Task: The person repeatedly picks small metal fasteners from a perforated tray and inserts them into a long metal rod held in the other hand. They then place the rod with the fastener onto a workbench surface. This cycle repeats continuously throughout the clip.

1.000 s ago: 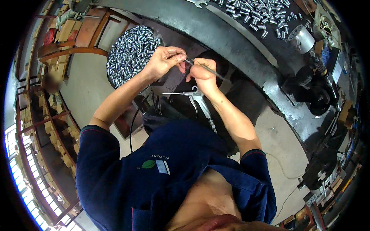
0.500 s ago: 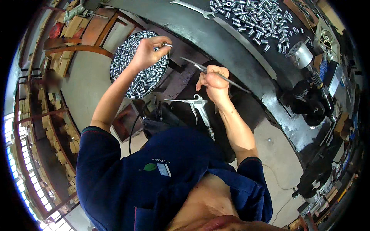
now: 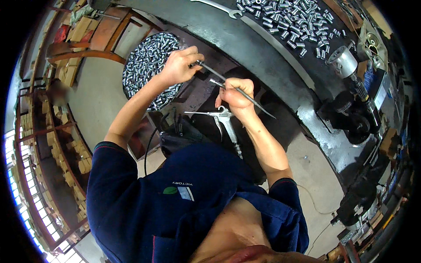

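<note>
My left hand [image 3: 180, 65] is closed, its fingertips pinching a small metal sleeve [image 3: 198, 64] that they mostly cover. My right hand [image 3: 239, 93] is wrapped round a slim pointed metal tool [image 3: 264, 110], like a scraper or file. The tool's far tip meets the sleeve at my left fingers. A second small metal cylinder [image 3: 215, 82] sticks out from my right fingers, beside the tool. Behind my left hand, many small metal sleeves [image 3: 147, 61] fill a round container. Below my hands, an air blow gun [image 3: 224, 119] lies over my lap.
A dark workbench [image 3: 210, 27] curves along the far and right side. On it are a wrench [image 3: 219, 8], a heap of metal sleeves [image 3: 294, 22] and a machine with a metal cylinder [image 3: 344, 61]. A wooden chair [image 3: 87, 55] stands at the left, near shelves with wooden blocks.
My left hand has moved right, toward the tool. My right hand has shifted slightly left, and the tool's tip has come to the sleeve in my left fingers.
</note>
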Tool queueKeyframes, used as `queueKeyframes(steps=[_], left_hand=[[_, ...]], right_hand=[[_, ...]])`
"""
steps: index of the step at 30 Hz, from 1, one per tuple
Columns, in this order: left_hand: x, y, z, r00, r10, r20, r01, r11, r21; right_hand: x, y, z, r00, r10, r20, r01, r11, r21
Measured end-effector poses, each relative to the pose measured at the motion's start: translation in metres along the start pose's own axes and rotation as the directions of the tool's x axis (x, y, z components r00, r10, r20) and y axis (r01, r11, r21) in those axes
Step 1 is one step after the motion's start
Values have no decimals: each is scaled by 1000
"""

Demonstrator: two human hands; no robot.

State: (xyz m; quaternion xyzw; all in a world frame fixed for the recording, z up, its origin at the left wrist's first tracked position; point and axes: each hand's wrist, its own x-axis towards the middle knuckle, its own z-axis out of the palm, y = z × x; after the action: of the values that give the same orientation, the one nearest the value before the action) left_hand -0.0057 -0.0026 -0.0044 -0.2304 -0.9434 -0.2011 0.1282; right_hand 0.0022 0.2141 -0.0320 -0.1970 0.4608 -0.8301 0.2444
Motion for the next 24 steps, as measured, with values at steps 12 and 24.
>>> queueKeyframes(steps=[12, 24], left_hand=[[30, -13, -17, 995, -101, -17, 102, 986, 132], [225, 22, 28, 979, -161, -127, 32, 732, -680]], right_hand=[[5, 4, -6, 983, -181, -39, 177, 981, -83], [6, 26, -4, 998, -11, -62, -3, 976, -220]])
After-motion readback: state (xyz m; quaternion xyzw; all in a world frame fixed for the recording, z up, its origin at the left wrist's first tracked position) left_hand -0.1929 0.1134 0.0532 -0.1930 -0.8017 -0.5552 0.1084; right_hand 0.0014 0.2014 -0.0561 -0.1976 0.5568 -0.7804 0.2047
